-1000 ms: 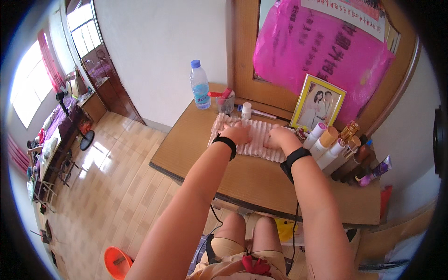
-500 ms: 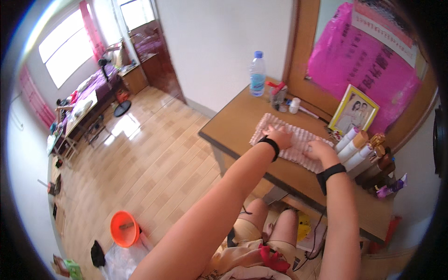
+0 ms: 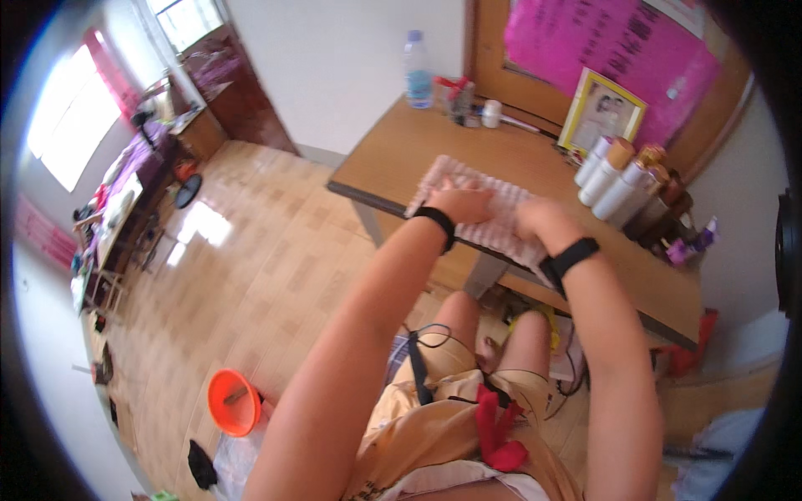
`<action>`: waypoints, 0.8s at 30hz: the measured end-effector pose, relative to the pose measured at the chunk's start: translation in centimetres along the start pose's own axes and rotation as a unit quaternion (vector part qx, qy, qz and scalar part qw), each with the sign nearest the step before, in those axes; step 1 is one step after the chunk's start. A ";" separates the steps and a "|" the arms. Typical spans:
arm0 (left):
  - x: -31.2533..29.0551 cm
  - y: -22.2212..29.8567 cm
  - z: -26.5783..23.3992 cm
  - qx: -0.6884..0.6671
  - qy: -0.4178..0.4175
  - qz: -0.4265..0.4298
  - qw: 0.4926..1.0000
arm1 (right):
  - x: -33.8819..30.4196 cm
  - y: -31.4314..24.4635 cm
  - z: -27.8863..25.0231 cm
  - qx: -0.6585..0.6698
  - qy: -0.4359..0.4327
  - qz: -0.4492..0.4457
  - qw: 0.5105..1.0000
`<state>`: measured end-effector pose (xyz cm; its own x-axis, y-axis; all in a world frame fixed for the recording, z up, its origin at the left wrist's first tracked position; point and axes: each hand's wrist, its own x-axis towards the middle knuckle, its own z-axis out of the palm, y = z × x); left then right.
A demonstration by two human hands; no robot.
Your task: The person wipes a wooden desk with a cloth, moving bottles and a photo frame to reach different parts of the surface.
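Note:
A pale pink ribbed cloth (image 3: pixel 510 200) lies spread on the brown wooden table (image 3: pixel 380 154), along its front edge. My left hand (image 3: pixel 464 203) rests on the cloth's left half, open, with fingers apart and pressed down. Toward the cloth's right end is my right hand (image 3: pixel 543 224), touching it; its fingers are blurred and partly hidden, so their grip does not show. Part of the cloth's near side reaches the table edge below my hands. Each wrist wears a black band.
A water bottle (image 3: pixel 418 71), a pen holder (image 3: pixel 456 102) and a small white jar (image 3: pixel 491 113) stand at the table's back left. A yellow photo frame (image 3: pixel 601 113) and several white bottles (image 3: pixel 614 184) line the back right. An orange bucket (image 3: pixel 234 403) is on the floor.
The cloth has shifted toward me, to the table's front edge, with both hands on it. The whole view has also tilted and moved, so the table sits higher in the picture.

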<state>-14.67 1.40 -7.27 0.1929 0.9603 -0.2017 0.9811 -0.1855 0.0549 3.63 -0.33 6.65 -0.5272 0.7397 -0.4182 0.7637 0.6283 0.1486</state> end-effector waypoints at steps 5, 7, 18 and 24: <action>1.0 4.2 -3.7 -0.028 -0.061 0.019 0.998 | 0.4 2.9 0.0 -0.003 -0.048 0.068 0.997; 1.1 3.8 -4.2 -0.024 -0.077 -0.005 0.997 | 2.3 3.4 0.1 -0.006 -0.054 0.063 0.997; 2.5 5.9 -12.2 -0.112 -0.107 -0.138 0.978 | 12.4 10.2 3.8 0.155 0.035 0.154 0.975; 5.2 5.0 -13.1 -0.077 -0.113 -0.176 0.975 | 11.9 9.4 -0.6 0.198 0.016 0.184 0.962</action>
<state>-8.99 8.24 4.77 -0.1390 0.8850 -0.4443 0.9766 0.1968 0.0865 4.29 14.49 3.66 -0.1997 0.9060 -0.3732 0.9799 0.1849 -0.0753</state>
